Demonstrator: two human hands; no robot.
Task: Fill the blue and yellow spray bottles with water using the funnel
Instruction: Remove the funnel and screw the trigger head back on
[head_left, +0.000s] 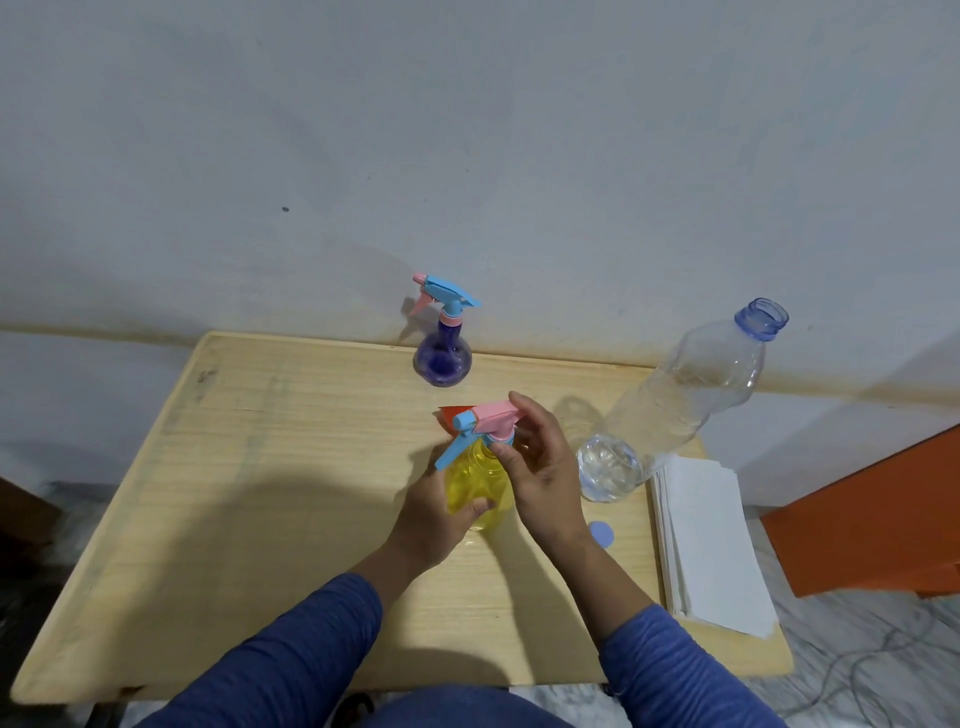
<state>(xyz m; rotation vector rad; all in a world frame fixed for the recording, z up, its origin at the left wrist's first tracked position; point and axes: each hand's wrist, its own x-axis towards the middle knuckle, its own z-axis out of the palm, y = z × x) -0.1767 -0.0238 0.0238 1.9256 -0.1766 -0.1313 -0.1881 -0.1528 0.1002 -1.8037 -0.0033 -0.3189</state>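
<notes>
At the middle of a wooden desk (234, 467), the left hand (436, 512) clasps the yellow spray bottle (478, 480) while the right hand (540, 467) pinches its collar. The blue spray bottle (441, 353) stands behind it; an uncapped water bottle (675, 405) stands just right of it.

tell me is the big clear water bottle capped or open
Open. The clear water bottle has a bare blue-tinted neck with no cap on it, and a small blue cap lies on the table nearby.
</notes>
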